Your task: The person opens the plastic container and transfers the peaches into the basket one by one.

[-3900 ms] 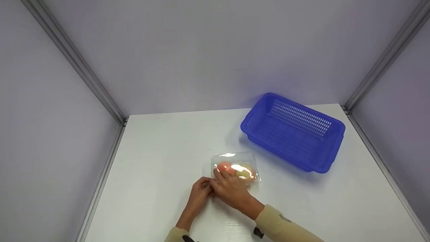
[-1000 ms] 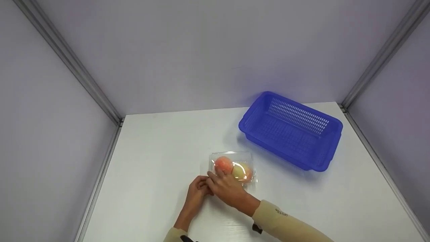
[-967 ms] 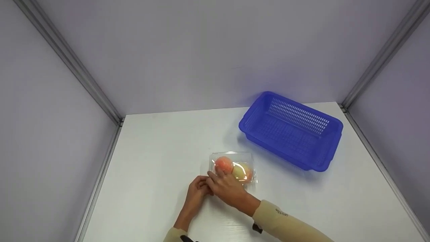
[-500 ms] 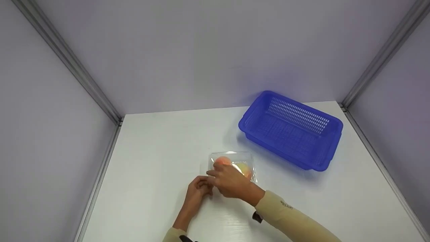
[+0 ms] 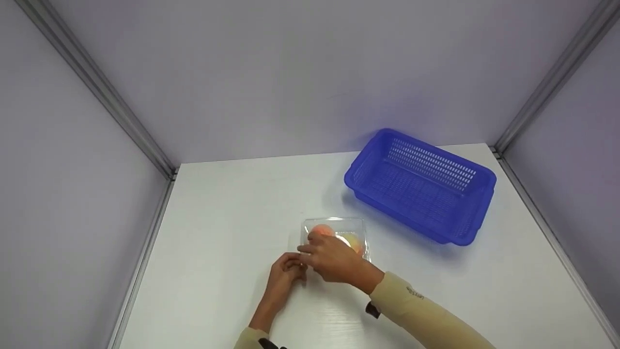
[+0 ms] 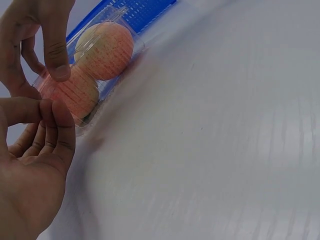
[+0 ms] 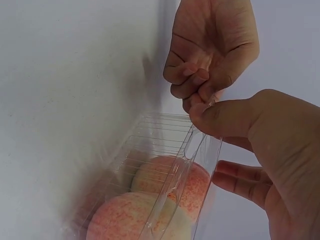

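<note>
A clear plastic clamshell box [image 5: 346, 224] lies on the white table in the head view, its front left part covered by the hands. Two pink and yellow peaches are inside, the left peach [image 5: 321, 230] and the right peach [image 5: 356, 242]. My left hand [image 6: 35, 160] pinches the box's near left corner between thumb and fingertips. At the same corner my right hand [image 7: 280, 145] grips the rim with its thumb, the other fingers lying along the lid. The fingertips of both hands meet there. Whether the lid's edge is parted at that corner is too small to tell.
A blue plastic basket [image 5: 416, 191] with slotted sides stands at the back right of the white table [image 5: 227, 208], behind the box. Grey panels and metal posts [image 5: 97, 82] enclose the table at the back and both sides.
Over the last second my right hand has lifted and turned slightly, its fingers drawing in toward the box's corner and covering more of the left peach. My left hand stays at the corner.
</note>
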`<move>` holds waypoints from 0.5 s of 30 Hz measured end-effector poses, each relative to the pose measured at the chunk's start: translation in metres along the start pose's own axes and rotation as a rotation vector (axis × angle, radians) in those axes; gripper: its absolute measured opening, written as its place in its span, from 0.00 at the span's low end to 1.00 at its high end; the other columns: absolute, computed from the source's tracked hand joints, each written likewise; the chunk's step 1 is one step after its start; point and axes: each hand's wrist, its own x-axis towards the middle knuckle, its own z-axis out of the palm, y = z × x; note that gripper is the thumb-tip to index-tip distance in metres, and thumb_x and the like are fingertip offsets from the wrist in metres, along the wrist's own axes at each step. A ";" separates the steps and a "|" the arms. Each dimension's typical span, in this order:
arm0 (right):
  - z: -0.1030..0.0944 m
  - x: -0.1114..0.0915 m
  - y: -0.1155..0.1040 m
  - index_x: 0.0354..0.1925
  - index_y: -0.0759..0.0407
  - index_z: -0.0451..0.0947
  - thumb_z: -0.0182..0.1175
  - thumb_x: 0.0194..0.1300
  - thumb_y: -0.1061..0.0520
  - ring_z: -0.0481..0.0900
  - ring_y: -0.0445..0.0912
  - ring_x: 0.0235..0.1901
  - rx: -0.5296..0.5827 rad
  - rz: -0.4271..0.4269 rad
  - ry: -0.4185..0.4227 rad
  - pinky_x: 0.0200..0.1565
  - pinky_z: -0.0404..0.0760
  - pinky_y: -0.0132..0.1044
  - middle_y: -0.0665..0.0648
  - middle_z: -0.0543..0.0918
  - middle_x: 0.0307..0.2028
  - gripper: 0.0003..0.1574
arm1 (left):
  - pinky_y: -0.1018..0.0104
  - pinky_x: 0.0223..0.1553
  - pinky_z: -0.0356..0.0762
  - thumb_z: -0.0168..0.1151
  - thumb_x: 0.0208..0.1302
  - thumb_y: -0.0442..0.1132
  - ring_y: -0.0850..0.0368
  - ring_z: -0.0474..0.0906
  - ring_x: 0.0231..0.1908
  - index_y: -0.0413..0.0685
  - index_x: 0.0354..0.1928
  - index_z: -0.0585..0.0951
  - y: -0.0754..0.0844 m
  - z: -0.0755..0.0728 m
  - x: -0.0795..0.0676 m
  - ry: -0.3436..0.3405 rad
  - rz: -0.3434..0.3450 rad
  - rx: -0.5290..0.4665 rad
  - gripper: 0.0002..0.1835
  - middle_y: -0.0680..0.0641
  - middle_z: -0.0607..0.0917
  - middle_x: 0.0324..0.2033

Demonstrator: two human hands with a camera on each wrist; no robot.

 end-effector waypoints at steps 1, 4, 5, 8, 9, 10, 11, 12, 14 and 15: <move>-0.001 0.000 0.000 0.50 0.48 0.89 0.75 0.57 0.58 0.87 0.48 0.51 0.001 0.000 -0.009 0.57 0.85 0.39 0.44 0.91 0.49 0.21 | 0.64 0.40 0.85 0.60 0.69 0.29 0.53 0.83 0.40 0.37 0.56 0.79 0.000 0.000 0.000 0.001 -0.001 -0.001 0.15 0.37 0.88 0.47; -0.001 0.000 0.001 0.52 0.48 0.89 0.73 0.59 0.57 0.87 0.48 0.52 0.005 -0.002 -0.036 0.59 0.84 0.39 0.44 0.91 0.51 0.21 | 0.65 0.39 0.85 0.60 0.69 0.28 0.52 0.83 0.40 0.36 0.56 0.79 -0.001 0.001 0.000 0.001 0.001 -0.014 0.14 0.34 0.87 0.47; -0.002 0.000 0.001 0.52 0.48 0.89 0.73 0.59 0.57 0.87 0.48 0.53 0.009 -0.003 -0.043 0.59 0.84 0.39 0.44 0.91 0.52 0.21 | 0.65 0.39 0.85 0.60 0.69 0.28 0.51 0.83 0.40 0.36 0.55 0.79 -0.001 0.001 0.000 -0.001 0.002 -0.021 0.14 0.34 0.87 0.47; -0.002 0.000 0.001 0.53 0.49 0.89 0.71 0.61 0.58 0.87 0.47 0.53 0.012 -0.007 -0.049 0.60 0.84 0.39 0.44 0.91 0.52 0.20 | 0.65 0.38 0.85 0.60 0.69 0.27 0.50 0.83 0.41 0.36 0.55 0.78 -0.002 0.001 0.000 -0.006 0.003 -0.039 0.14 0.35 0.87 0.46; -0.001 0.000 0.001 0.53 0.49 0.89 0.71 0.61 0.58 0.87 0.47 0.53 0.013 -0.009 -0.044 0.60 0.84 0.39 0.44 0.91 0.52 0.20 | 0.65 0.38 0.85 0.60 0.69 0.27 0.50 0.83 0.41 0.35 0.55 0.78 -0.002 0.001 0.000 -0.007 0.005 -0.041 0.14 0.37 0.87 0.46; -0.001 0.000 0.001 0.52 0.49 0.89 0.71 0.60 0.58 0.87 0.47 0.52 0.015 -0.010 -0.036 0.60 0.84 0.39 0.44 0.91 0.51 0.20 | 0.65 0.38 0.85 0.60 0.69 0.27 0.50 0.83 0.41 0.35 0.55 0.78 -0.002 0.001 0.000 -0.008 0.005 -0.044 0.14 0.38 0.87 0.45; 0.000 -0.001 0.001 0.52 0.49 0.89 0.71 0.59 0.58 0.87 0.48 0.52 0.013 -0.010 -0.025 0.59 0.84 0.39 0.44 0.91 0.51 0.20 | 0.65 0.38 0.85 0.60 0.69 0.27 0.50 0.83 0.41 0.35 0.55 0.78 -0.002 0.001 0.000 -0.013 0.004 -0.048 0.14 0.40 0.87 0.45; 0.001 -0.001 0.000 0.51 0.49 0.89 0.72 0.59 0.58 0.87 0.48 0.52 0.008 -0.009 -0.014 0.58 0.84 0.39 0.44 0.91 0.51 0.20 | 0.64 0.39 0.85 0.60 0.69 0.27 0.50 0.83 0.42 0.35 0.56 0.78 -0.002 0.001 0.000 -0.017 0.004 -0.051 0.14 0.42 0.87 0.44; 0.003 -0.002 -0.001 0.50 0.49 0.89 0.72 0.57 0.59 0.86 0.48 0.51 -0.007 -0.007 0.006 0.57 0.85 0.39 0.45 0.91 0.49 0.20 | 0.64 0.39 0.85 0.59 0.69 0.28 0.50 0.83 0.42 0.36 0.56 0.78 -0.002 0.001 0.000 -0.026 0.007 -0.056 0.15 0.45 0.88 0.44; 0.004 -0.002 -0.002 0.51 0.49 0.88 0.73 0.56 0.58 0.86 0.48 0.50 -0.015 -0.005 0.008 0.56 0.85 0.39 0.45 0.91 0.49 0.21 | 0.64 0.39 0.85 0.59 0.70 0.28 0.50 0.83 0.42 0.36 0.56 0.77 -0.002 0.000 0.000 -0.029 0.008 -0.056 0.15 0.46 0.88 0.44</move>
